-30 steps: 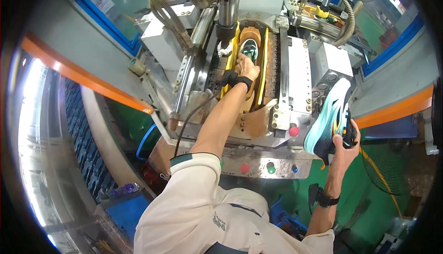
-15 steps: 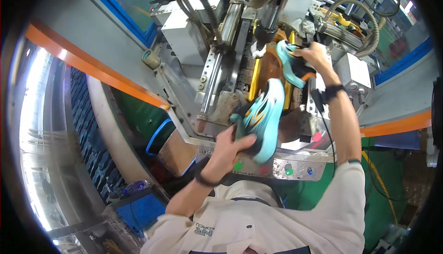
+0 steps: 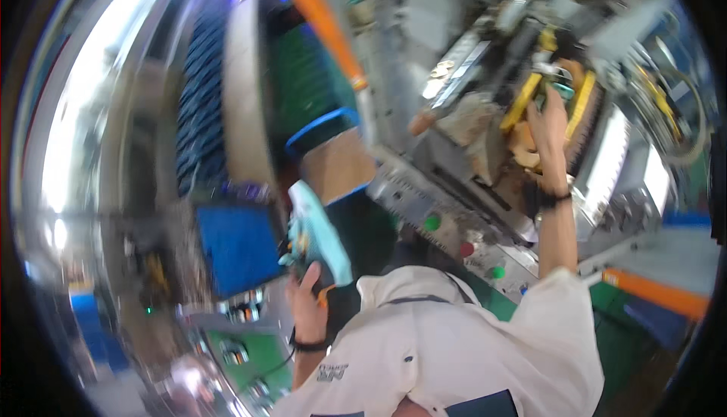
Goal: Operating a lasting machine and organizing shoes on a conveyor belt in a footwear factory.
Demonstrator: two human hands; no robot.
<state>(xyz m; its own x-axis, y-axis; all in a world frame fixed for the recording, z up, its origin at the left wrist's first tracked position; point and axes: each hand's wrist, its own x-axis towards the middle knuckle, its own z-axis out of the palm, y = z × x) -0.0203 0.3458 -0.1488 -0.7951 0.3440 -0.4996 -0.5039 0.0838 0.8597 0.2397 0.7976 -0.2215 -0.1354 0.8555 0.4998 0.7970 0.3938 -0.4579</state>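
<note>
My left hand (image 3: 306, 309) is closed around the heel end of a turquoise sneaker (image 3: 327, 239) with black and orange parts. It holds the shoe out to the left of my body, toe pointing away. My right hand (image 3: 551, 125) reaches into the machine (image 3: 473, 133), between two yellow side bars (image 3: 522, 103). At its fingertips a second turquoise sneaker (image 3: 563, 90) shows only in part; my hand and the machine hide most of it. The fingers look closed on that shoe, though motion blurs them.
A control panel (image 3: 477, 246) with green and red buttons runs along the machine's front. Left of it stand a blue-rimmed bin (image 3: 337, 163), a blue panel (image 3: 238, 250) and a conveyor with dark ridged material (image 3: 203, 106). An orange rail (image 3: 655, 293) juts out at the right.
My view has turned left. The left hand has carried its sneaker away from the machine to the left. The right hand has brought the other sneaker in between the yellow bars.
</note>
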